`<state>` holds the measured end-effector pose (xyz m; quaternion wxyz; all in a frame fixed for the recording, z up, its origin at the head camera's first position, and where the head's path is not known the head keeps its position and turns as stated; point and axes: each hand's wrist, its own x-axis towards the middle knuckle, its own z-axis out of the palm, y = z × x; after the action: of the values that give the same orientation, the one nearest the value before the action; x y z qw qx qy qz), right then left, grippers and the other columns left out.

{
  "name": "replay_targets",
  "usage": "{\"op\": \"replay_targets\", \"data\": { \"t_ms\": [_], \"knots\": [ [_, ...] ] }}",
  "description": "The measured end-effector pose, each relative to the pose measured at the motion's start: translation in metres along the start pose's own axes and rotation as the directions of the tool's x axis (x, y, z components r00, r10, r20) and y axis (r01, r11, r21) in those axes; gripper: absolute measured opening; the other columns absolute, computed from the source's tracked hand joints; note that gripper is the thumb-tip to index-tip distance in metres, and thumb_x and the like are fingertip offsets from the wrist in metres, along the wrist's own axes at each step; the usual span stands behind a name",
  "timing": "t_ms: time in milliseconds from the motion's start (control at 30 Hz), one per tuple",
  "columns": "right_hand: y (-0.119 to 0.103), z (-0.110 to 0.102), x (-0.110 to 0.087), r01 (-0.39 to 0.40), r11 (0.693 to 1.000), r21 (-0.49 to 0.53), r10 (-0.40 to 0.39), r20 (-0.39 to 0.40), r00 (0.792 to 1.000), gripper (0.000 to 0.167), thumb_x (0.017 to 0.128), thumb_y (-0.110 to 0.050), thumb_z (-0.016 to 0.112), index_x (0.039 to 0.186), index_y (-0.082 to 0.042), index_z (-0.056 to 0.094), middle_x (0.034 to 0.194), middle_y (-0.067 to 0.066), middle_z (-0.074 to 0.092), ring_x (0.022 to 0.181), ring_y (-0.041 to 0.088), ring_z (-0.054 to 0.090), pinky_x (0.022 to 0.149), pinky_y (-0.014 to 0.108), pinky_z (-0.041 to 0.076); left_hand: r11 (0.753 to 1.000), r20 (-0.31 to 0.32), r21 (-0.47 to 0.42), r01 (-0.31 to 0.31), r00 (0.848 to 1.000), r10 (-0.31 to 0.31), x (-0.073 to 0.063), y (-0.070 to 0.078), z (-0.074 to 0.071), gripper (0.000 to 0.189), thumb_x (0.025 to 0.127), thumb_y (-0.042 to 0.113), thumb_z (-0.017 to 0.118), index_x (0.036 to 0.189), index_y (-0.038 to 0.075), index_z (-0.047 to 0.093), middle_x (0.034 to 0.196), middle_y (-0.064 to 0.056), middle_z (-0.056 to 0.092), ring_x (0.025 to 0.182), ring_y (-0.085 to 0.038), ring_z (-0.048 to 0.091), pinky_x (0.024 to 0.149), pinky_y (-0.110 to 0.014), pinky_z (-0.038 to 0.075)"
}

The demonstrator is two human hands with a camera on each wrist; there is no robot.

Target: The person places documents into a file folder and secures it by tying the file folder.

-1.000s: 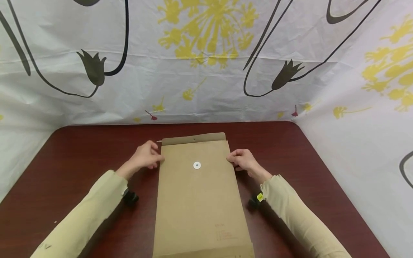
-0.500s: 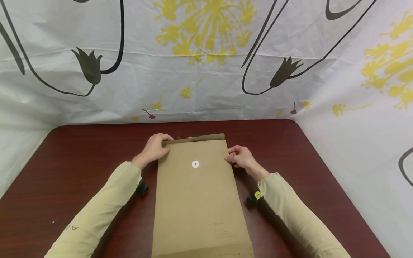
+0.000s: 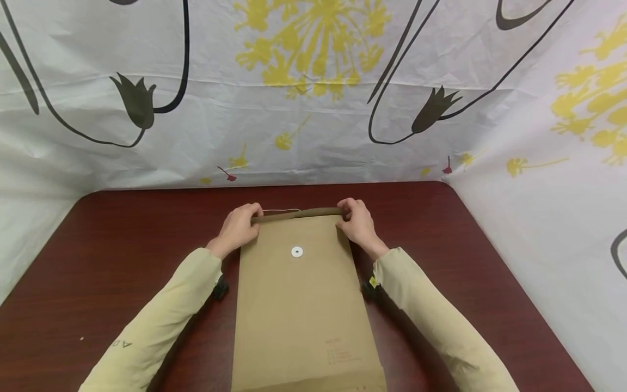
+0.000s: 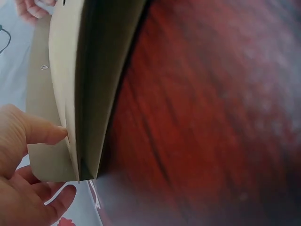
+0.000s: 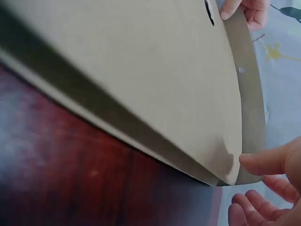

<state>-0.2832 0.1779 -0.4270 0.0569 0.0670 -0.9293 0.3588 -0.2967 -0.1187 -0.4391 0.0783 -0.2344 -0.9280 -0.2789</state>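
Note:
A brown kraft paper document envelope [image 3: 299, 305] lies lengthwise before me, with a white round button [image 3: 296, 251] on its front. Its flap [image 3: 320, 211] stands up along the far end, and a thin white string [image 3: 281, 210] shows behind it. At the far left corner my left hand [image 3: 239, 226] pinches the envelope, thumb on the front panel and fingers behind the flap. My right hand [image 3: 357, 222] grips the far right corner in the same manner. Both wrist views show the envelope's side gusset [image 5: 141, 127] spread a little. The flap's back is hidden.
A dark red-brown wooden table [image 3: 441, 245] carries the envelope. White patterned cloth [image 3: 303, 141] hangs behind the table and along its sides. Faint red print [image 3: 343, 354] marks the envelope's near right part.
My left hand has moved right and forward from the side edge onto the flap's left corner. My right hand has shifted forward from the right edge to the flap's right corner. The flap is raised more.

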Motion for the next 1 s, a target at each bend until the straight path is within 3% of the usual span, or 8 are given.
{"op": "replay_targets", "data": {
  "t_ms": [100,300,400,500,633,800,933,1000],
  "knots": [
    [0.001,0.002,0.001,0.024,0.999,-0.036,-0.024,0.002,1.0,0.028,0.081,-0.002,0.068,0.109,-0.006,0.063,0.105,0.015,0.055,0.091,0.029,0.056,0.075,0.042,0.045,0.999,0.0,0.028,-0.04,0.999,0.04,0.0,0.001,0.002,0.021,0.074,-0.009,0.058,0.089,0.006,0.054,0.085,-0.011,0.056,0.065,-0.021,0.04,0.059,-0.034,0.034],
    [0.006,0.004,-0.006,0.136,0.985,-0.105,-0.133,0.037,0.99,0.025,0.082,-0.002,0.068,0.106,-0.009,0.071,0.1,0.012,0.062,0.075,0.023,0.051,0.061,0.032,0.039,0.984,0.027,0.112,-0.136,0.991,0.134,-0.002,0.005,0.003,0.024,0.071,-0.01,0.059,0.081,0.009,0.049,0.078,-0.006,0.05,0.062,-0.019,0.037,0.054,-0.029,0.03],
    [0.008,0.005,-0.007,0.217,0.968,-0.124,-0.214,0.035,0.976,0.026,0.081,0.002,0.068,0.104,-0.007,0.072,0.101,0.012,0.065,0.08,0.024,0.057,0.064,0.033,0.046,0.969,0.058,0.155,-0.192,0.981,0.185,-0.003,0.004,0.004,0.027,0.068,-0.012,0.057,0.074,0.01,0.042,0.071,-0.002,0.041,0.061,-0.019,0.035,0.054,-0.029,0.027],
    [0.009,0.006,-0.007,0.273,0.95,-0.153,-0.266,0.061,0.962,0.029,0.08,0.007,0.065,0.104,-0.007,0.072,0.101,0.012,0.066,0.091,0.027,0.061,0.073,0.037,0.051,0.959,0.097,0.169,-0.226,0.972,0.212,-0.003,0.003,0.003,0.03,0.065,-0.011,0.056,0.07,0.012,0.038,0.067,0.0,0.034,0.067,-0.023,0.049,0.055,-0.029,0.026],
    [0.008,0.008,-0.008,0.28,0.947,-0.156,-0.262,0.123,0.957,0.031,0.079,0.012,0.06,0.102,-0.005,0.073,0.104,0.015,0.066,0.102,0.029,0.06,0.077,0.039,0.052,0.985,0.191,0.077,-0.153,0.972,0.136,-0.003,0.006,-0.003,0.021,0.071,0.006,0.067,0.072,0.014,0.048,0.072,0.0,0.045,0.079,-0.023,0.055,0.057,-0.03,0.033],
    [0.003,0.008,-0.011,0.279,0.945,-0.169,-0.247,0.191,0.95,0.032,0.079,0.015,0.053,0.098,-0.002,0.073,0.102,0.017,0.068,0.107,0.032,0.058,0.083,0.043,0.05,0.998,0.266,-0.053,-0.043,0.962,0.056,-0.004,0.013,-0.012,0.024,0.081,0.034,0.07,0.073,0.013,0.062,0.074,-0.001,0.056,0.068,-0.015,0.046,0.062,-0.03,0.04],
    [0.0,0.006,-0.012,0.276,0.944,-0.178,-0.23,0.24,0.943,0.032,0.078,0.012,0.053,0.101,-0.001,0.072,0.102,0.015,0.069,0.11,0.033,0.056,0.085,0.044,0.049,1.0,0.321,0.012,0.019,0.947,-0.022,-0.005,0.018,-0.015,0.029,0.078,0.032,0.073,0.081,0.006,0.06,0.075,-0.005,0.053,0.067,-0.018,0.046,0.06,-0.031,0.041],
    [-0.001,0.005,-0.012,0.269,0.946,-0.18,-0.214,0.275,0.937,0.032,0.078,0.008,0.054,0.105,-0.001,0.071,0.105,0.014,0.068,0.113,0.033,0.054,0.087,0.044,0.047,0.994,0.361,0.086,0.074,0.927,-0.1,-0.005,0.022,-0.016,0.038,0.075,0.035,0.076,0.088,0.005,0.056,0.081,-0.007,0.051,0.073,-0.021,0.048,0.063,-0.035,0.042]
  ]
}}
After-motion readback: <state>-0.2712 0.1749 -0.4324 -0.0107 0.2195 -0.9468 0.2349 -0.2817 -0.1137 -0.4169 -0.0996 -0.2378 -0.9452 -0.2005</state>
